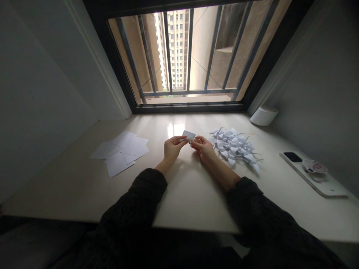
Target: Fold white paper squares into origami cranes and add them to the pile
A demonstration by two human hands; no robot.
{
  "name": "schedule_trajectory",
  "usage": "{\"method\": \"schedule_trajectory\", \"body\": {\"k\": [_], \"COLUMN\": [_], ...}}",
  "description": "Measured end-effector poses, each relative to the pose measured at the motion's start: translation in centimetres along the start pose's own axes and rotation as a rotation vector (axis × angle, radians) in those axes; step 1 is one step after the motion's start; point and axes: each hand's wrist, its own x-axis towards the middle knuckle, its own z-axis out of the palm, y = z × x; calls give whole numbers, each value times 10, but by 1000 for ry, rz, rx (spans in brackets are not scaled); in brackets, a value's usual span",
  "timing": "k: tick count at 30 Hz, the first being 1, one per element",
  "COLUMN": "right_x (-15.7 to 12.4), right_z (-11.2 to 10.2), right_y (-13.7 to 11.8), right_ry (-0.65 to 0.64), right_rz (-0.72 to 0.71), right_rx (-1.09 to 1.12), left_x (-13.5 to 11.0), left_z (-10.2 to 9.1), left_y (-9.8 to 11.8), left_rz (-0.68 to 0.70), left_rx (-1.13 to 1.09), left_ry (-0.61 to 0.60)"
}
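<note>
Between my two hands a small folded piece of paper is held up above the white tabletop. My left hand pinches its left side between thumb and fingers. On the other side my right hand grips the lower right edge, its fingers curled. Just right of that hand lies a heap of folded white paper cranes, with pointed tips sticking out. Several flat white paper sheets overlap on the left part of the table. The lower edge of the held paper is hidden by my fingertips.
A phone with a round pink grip on its back lies at the right of the table. A white rounded object stands in the back right corner. A barred window rises behind the table, with walls on both sides.
</note>
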Motion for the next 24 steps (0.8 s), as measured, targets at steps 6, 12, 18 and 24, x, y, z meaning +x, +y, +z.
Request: {"method": "schedule_trajectory", "body": {"k": [6, 12, 18, 24], "right_x": [1, 1, -2, 1], "right_z": [-2, -2, 1, -1], "right_y": [-1, -4, -6, -3], "right_ry": [-3, -12, 8, 10], "right_rz": [56, 72, 71, -44], "right_rx": [-2, -1, -2, -72], "left_x": [0, 0, 0, -1], "left_z": [1, -2, -3, -3], "left_y": [2, 0, 1, 0], "left_rz": [-29, -92, -87, -57], "left_rx": [2, -34, -33, 44], "left_ry": [17, -14, -22, -6]}}
